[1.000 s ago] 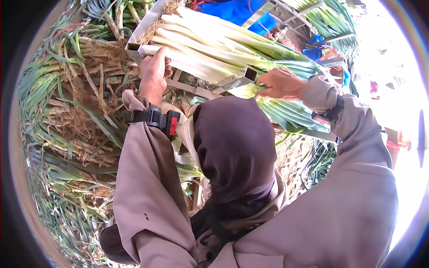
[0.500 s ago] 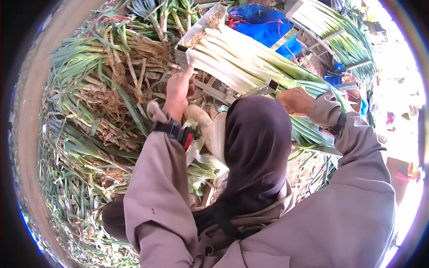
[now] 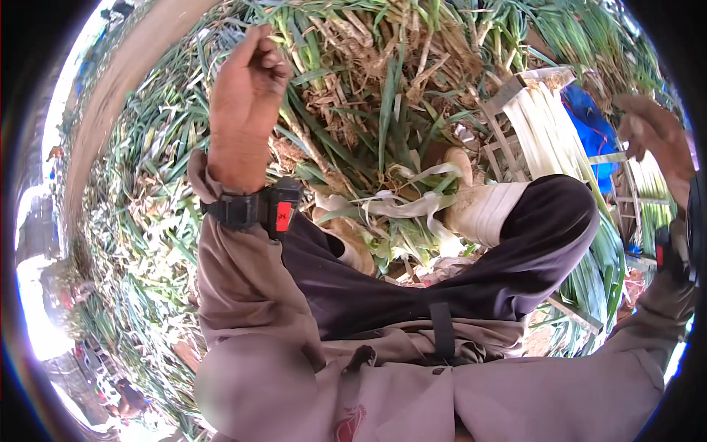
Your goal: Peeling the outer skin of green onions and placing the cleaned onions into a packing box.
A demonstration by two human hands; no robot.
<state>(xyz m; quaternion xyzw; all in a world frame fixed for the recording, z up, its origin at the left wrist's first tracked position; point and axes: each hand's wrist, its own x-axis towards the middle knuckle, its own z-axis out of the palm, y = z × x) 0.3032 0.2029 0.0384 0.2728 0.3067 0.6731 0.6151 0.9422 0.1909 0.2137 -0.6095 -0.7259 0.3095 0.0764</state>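
My left hand (image 3: 247,99) is raised over the leek pile at the upper left, its fingers curled in and nothing visible in them. My right hand (image 3: 655,132) hangs at the far right, beyond the frame, fingers apart and slightly blurred, with nothing seen in it. Between the hands, pale stripped leeks (image 3: 541,129) lie in a metal-looking frame (image 3: 503,94), their green tops running down past my right knee. Untrimmed leeks (image 3: 353,44) with brown roots are heaped in front of me.
Peeled leek leaves (image 3: 401,206) lie between my feet. Blue sheeting (image 3: 589,125) sits behind the frame, and a second frame of leeks (image 3: 652,188) stands farther right. Loose green leaves (image 3: 147,243) cover the ground on my left, up to a curved brown edge (image 3: 110,88).
My view has swung left. My left hand has left the white ends of the framed leeks and moved over the leek heap. My right hand has come off the green tops.
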